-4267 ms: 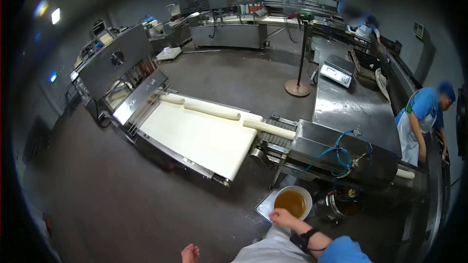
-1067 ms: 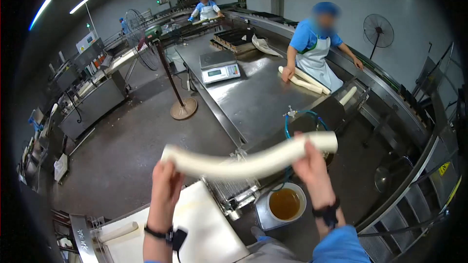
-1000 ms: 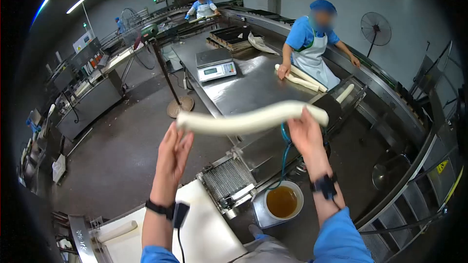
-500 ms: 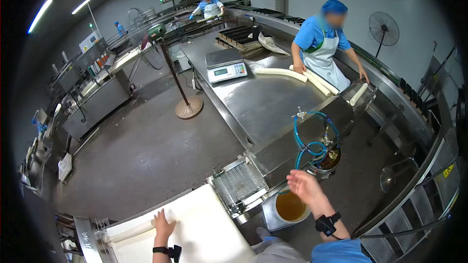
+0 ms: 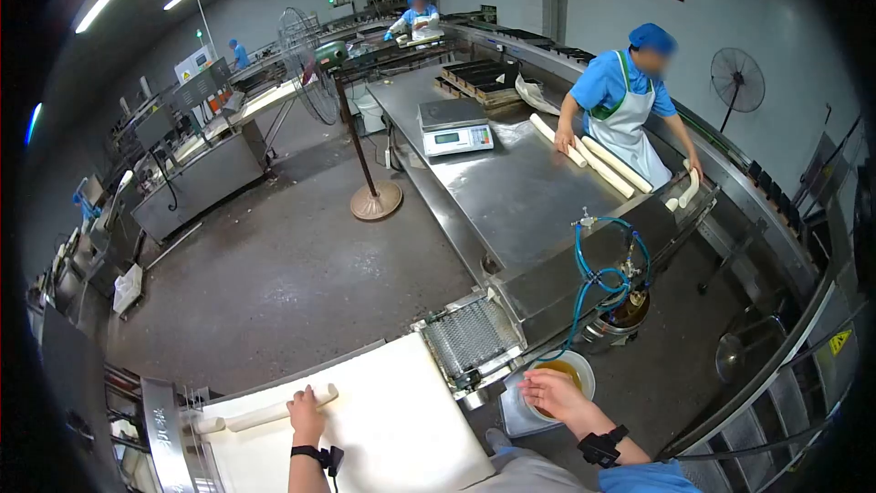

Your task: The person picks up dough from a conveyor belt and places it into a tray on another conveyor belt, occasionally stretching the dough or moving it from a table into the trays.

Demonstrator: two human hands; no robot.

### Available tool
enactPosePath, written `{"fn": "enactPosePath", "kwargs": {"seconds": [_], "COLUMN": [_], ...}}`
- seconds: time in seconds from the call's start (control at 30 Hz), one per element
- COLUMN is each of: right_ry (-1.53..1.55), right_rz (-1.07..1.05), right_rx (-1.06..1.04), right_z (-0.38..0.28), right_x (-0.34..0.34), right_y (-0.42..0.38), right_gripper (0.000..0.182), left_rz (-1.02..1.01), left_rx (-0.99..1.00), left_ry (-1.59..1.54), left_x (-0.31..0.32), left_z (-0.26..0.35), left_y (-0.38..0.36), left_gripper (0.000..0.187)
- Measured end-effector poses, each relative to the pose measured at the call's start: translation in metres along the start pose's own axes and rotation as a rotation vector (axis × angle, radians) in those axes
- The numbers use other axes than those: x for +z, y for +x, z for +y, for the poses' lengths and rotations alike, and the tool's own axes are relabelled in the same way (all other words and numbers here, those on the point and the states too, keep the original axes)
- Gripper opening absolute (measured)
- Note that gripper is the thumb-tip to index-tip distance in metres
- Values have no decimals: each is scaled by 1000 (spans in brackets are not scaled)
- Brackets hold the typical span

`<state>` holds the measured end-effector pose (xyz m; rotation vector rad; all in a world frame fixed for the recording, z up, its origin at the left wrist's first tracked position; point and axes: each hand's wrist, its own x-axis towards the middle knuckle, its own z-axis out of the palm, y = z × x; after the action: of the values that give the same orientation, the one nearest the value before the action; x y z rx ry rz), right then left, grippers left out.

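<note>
The roll I lifted two-handed a second ago has left my grip. My left hand (image 5: 307, 414) now touches another pale roll (image 5: 260, 416) on the white belt (image 5: 392, 411), lower left, clamped or not I cannot tell; my right hand (image 5: 553, 393) hangs empty, fingers loosely apart.

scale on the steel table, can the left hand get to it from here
Probably not without stepping closer: the left hand is at a white roll on the belt, with floor between it and the scale.
</note>
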<state>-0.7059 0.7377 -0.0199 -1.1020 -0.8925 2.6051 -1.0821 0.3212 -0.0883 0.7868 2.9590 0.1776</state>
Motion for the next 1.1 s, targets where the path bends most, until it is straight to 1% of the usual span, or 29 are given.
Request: {"fn": "enactPosePath", "kwargs": {"seconds": [0.07,0.1,0.13,0.2,0.23,0.27,0.33,0.37,0.4,0.47,0.53,0.57,0.6,0.63,0.67,0.73,0.77,0.8,0.87,0.9,0.93,1.0,1.03,1.07,1.1], "right_ry": [-11,-26,-41,-50,-48,-49,-48,-40,-71,-110,-152,-153,-208,-264,-263,-214,-271,-270,-55,17,246,120,76,31,71], "right_rz": [24,56,86,75,70,62,56,50,23,-9,-73,-74,-143,-212,-212,-480,-549,-544,-620,-665,-646,-420,-442,-463,-463], "right_rx": [-24,-18,-11,4,14,18,11,14,11,13,8,10,20,31,30,170,145,140,-5,-123,-235,-565,-608,-650,-690], "right_z": [5,8,9,14,16,18,21,24,26,22,18,17,16,15,12,6,3,-5,-26,-33,-39,-80,-94,-105,-109], "right_x": [-4,-5,-6,-10,-11,-12,-13,-12,-11,-2,24,35,46,56,63,72,74,82,89,85,83,90,78,67,63], "right_y": [-6,-11,-14,-15,-15,-16,-16,-14,-11,-11,-10,-7,-5,-2,0,3,5,-2,-18,-14,-21,-62,-71,-78,-81], "right_gripper": [20,20,20,20,20,20,22,22,20,18,18,18,20,22,22,31,44,44,51,56,61,62,58,55,38], "left_rz": [-28,10,10,-51,-12,-8,121,159,158,91,230,254,276,298,313,237,290,285,153,131,114,-37,-98,-107,-166], "left_rx": [-168,-153,-163,-184,-130,-138,-49,-46,-48,-224,-96,13,128,186,227,314,317,322,427,457,464,453,419,428,426], "left_ry": [-149,-59,-62,-48,-31,-27,-166,-203,-194,-581,-790,-1028,-1264,-1420,-1396,-1569,-1643,-1646,-1799,-1829,-1831,-1859,-1865,-1865,-1826], "left_x": [-18,-15,-14,-17,-16,-16,-19,-18,-34,-90,-147,-169,-190,-216,-232,-255,-261,-261,-258,-257,-258,-263,-257,-251,-246], "left_z": [31,36,41,50,51,54,58,57,62,87,114,125,138,159,163,174,192,196,208,218,229,249,254,262,272], "left_y": [-6,-13,-19,-30,-39,-49,-61,-57,-54,-37,-34,-36,-41,-52,-61,-76,-81,-83,-82,-78,-75,-68,-60,-50,-39], "left_gripper": [56,54,54,45,37,37,36,34,34,33,34,34,34,39,45,50,63,63,74,78,78,74,72,72,68]}}
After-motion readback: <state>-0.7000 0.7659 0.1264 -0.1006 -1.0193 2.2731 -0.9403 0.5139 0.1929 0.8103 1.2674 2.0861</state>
